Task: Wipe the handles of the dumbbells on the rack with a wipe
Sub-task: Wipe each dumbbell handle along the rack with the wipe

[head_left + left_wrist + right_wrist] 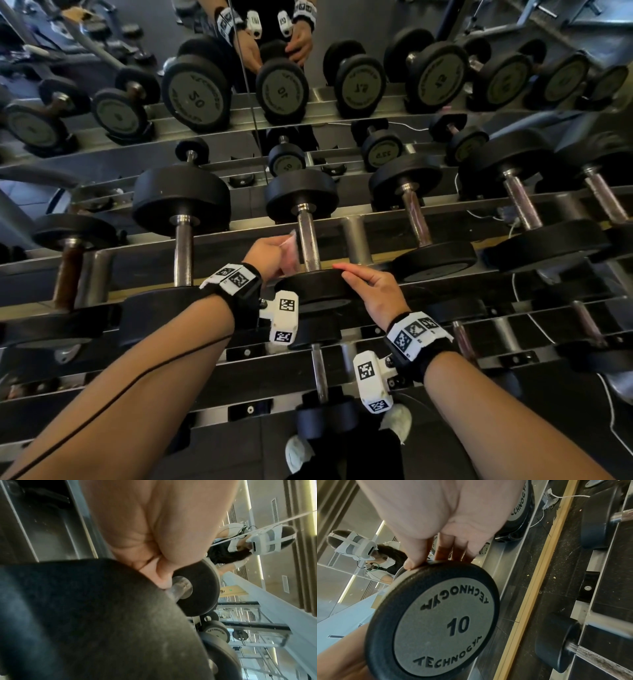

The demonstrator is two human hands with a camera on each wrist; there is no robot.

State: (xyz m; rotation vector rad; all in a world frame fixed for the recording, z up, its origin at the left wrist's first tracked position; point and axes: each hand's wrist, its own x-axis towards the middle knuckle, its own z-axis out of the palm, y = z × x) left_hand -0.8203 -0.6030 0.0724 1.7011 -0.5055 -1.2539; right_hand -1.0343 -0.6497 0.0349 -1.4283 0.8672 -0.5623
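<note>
Left hand (pixel 270 255) has its fingers curled, pinching the wipe (pixel 290 251) just beside the handle (pixel 308 240) of the 10 dumbbell (pixel 443 626) on the rack (pixel 359 253). Right hand (pixel 376 291) lies on the near head, fingers straight, thumb at its rim. Wipe: thin, limp, likely bunches; wrap it round the bar. Dumbbell: heavy, rigid, probably stays put; steady it by the head, no lifting needed.

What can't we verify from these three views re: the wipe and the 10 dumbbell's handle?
- Wipe: head view shows only a pink edge; the left hand covers the rest. The left wrist view shows no wipe.
- Wipe-to-handle contact: hidden by the left hand in the head view; blurred in the left wrist view.
- Handle: in the right wrist view, blocked by the dumbbell's end plate and the right hand.
</note>
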